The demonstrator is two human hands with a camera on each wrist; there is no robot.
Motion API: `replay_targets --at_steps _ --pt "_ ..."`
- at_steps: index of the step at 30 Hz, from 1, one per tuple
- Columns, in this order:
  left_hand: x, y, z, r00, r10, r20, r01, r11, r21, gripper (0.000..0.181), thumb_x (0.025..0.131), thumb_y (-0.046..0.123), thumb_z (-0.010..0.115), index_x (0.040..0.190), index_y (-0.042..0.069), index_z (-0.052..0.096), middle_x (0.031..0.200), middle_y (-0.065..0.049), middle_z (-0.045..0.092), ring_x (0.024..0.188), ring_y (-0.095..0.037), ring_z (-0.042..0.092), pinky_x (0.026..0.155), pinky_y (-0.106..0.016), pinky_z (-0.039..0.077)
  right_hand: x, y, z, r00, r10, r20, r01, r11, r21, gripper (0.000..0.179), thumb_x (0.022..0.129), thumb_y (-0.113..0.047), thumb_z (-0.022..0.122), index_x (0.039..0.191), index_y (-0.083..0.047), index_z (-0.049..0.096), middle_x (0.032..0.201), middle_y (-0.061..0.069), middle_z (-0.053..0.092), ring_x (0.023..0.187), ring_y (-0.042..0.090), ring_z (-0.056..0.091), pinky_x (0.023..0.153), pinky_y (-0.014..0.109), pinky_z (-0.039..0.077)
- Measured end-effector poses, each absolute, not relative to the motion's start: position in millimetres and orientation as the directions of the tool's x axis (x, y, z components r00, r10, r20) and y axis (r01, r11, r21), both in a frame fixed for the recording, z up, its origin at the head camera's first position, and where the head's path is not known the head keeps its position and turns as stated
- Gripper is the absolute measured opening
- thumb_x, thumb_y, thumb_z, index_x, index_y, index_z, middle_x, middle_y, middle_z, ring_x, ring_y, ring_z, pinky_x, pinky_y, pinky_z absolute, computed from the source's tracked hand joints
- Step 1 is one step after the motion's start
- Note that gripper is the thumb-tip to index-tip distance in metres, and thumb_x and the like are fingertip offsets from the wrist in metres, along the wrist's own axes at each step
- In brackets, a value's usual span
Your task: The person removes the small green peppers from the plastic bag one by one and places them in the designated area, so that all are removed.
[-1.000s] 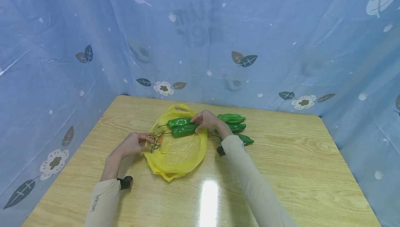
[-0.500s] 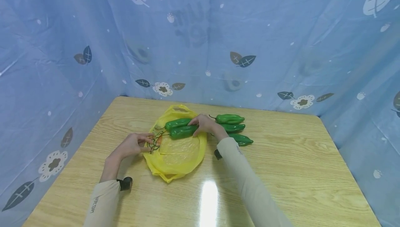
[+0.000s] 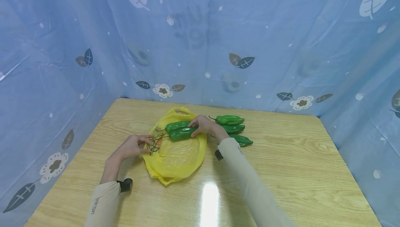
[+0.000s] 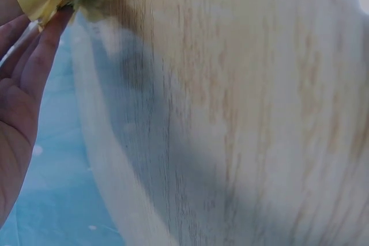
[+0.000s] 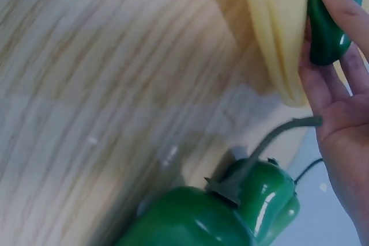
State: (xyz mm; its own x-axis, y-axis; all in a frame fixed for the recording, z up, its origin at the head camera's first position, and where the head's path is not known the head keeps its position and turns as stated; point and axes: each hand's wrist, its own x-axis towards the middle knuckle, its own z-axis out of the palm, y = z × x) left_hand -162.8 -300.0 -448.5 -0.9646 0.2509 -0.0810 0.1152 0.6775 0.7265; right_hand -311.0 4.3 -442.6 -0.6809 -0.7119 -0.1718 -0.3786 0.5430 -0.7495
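A yellow plastic bag (image 3: 178, 166) lies spread on the table, with an orange and dark green patch (image 3: 157, 143) at its left side. My left hand (image 3: 135, 146) pinches the bag's left edge by that patch; the left wrist view shows fingers (image 4: 49, 44) against the yellow plastic. On the bag, two long green peppers lie side by side, a rear pepper (image 3: 177, 125) and a front pepper (image 3: 180, 134), stems to the left. With thumb and fingers, my right hand (image 3: 203, 124) grips the front pepper's right end. The right wrist view shows that pepper (image 5: 328, 38) between the fingers.
Right of the bag, three more green peppers lie in a stack of rows: a back one (image 3: 229, 119), a middle one (image 3: 234, 128) and a front one (image 3: 242, 140) partly behind my right forearm. A blue patterned curtain (image 3: 200, 39) surrounds the wooden table (image 3: 290, 164).
My right hand and the front pepper have shifted slightly left over the bag. The back loose pepper's stem has come into sight. My left hand stays at the bag's edge.
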Motion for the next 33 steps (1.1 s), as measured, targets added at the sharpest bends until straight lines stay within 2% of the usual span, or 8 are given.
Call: replay_targets --at_steps 11,16,18,20,22,25,29,33 --pt "-163 -301 -447 -0.96 0.274 -0.057 0.144 0.658 0.739 0.027 0.083 0.008 0.075 0.108 0.0 0.071 0.139 -0.024 0.048 0.127 -0.042 0.044 0.101 -0.044 0.044 -311 19 -435 -0.623 -0.775 -0.107 -0.397 0.432 -0.81 0.04 0.084 -0.013 0.076 0.122 -0.004 0.066 0.131 0.013 0.059 0.122 0.029 0.053 0.102 0.039 0.046" --pt "-163 -301 -449 -0.958 0.281 -0.052 0.157 0.668 0.728 0.027 0.083 0.01 0.075 0.109 0.001 0.071 0.139 -0.024 0.048 0.127 -0.042 0.045 0.101 -0.044 0.044 -306 23 -443 -0.625 -0.773 -0.106 -0.34 0.392 -0.855 0.042 0.082 -0.013 0.077 0.122 -0.006 0.067 0.105 0.019 0.069 0.123 0.024 0.054 0.101 0.036 0.046" --pt "-163 -301 -449 -0.96 0.273 -0.058 0.145 0.664 0.734 0.027 0.083 0.009 0.075 0.109 0.001 0.071 0.14 -0.023 0.048 0.127 -0.042 0.045 0.101 -0.044 0.044 -305 24 -446 -0.619 -0.779 -0.095 -0.334 0.372 -0.866 0.043 0.082 -0.013 0.077 0.123 -0.006 0.066 0.092 0.019 0.07 0.116 0.023 0.059 0.099 0.034 0.048" --pt "-162 -301 -449 -0.961 0.267 -0.065 0.135 0.665 0.735 0.027 0.083 0.009 0.074 0.109 0.002 0.071 0.14 -0.023 0.047 0.128 -0.041 0.044 0.101 -0.043 0.044 -303 24 -447 -0.614 -0.784 -0.092 -0.326 0.358 -0.875 0.044 0.083 -0.012 0.076 0.125 -0.007 0.065 0.092 0.013 0.072 0.103 0.024 0.066 0.095 0.032 0.051" --pt "-162 -301 -449 -0.963 0.26 -0.074 0.122 0.662 0.739 0.027 0.083 0.009 0.074 0.109 0.002 0.071 0.141 -0.022 0.047 0.128 -0.041 0.044 0.101 -0.043 0.044 -302 23 -449 -0.6 -0.796 -0.081 -0.337 0.343 -0.877 0.045 0.085 -0.012 0.074 0.128 -0.006 0.062 0.081 0.016 0.072 0.088 0.027 0.07 0.09 0.03 0.054" --pt "-161 -300 -449 -0.963 0.26 -0.076 0.12 0.664 0.738 0.027 0.084 0.009 0.074 0.109 0.002 0.071 0.14 -0.022 0.047 0.128 -0.041 0.044 0.101 -0.044 0.043 -298 23 -451 -0.59 -0.803 -0.076 -0.337 0.331 -0.881 0.046 0.087 -0.012 0.071 0.132 -0.008 0.059 0.078 0.017 0.072 0.07 0.03 0.07 0.079 0.03 0.058" --pt "-161 -300 -449 -0.961 0.267 -0.066 0.133 0.66 0.739 0.027 0.084 0.01 0.075 0.109 0.001 0.071 0.14 -0.024 0.047 0.127 -0.042 0.044 0.101 -0.044 0.044 -296 23 -453 -0.587 -0.807 -0.062 -0.341 0.316 -0.885 0.047 0.089 -0.012 0.07 0.134 -0.01 0.058 0.077 0.017 0.071 0.066 0.03 0.068 0.067 0.032 0.058" --pt "-162 -299 -449 -0.962 0.262 -0.07 0.124 0.655 0.745 0.027 0.083 0.009 0.075 0.109 0.001 0.071 0.14 -0.023 0.047 0.128 -0.042 0.044 0.101 -0.043 0.044 -297 25 -455 -0.585 -0.81 -0.038 -0.33 0.28 -0.901 0.045 0.09 -0.012 0.068 0.134 -0.009 0.057 0.078 0.021 0.071 0.066 0.033 0.067 0.067 0.036 0.059"
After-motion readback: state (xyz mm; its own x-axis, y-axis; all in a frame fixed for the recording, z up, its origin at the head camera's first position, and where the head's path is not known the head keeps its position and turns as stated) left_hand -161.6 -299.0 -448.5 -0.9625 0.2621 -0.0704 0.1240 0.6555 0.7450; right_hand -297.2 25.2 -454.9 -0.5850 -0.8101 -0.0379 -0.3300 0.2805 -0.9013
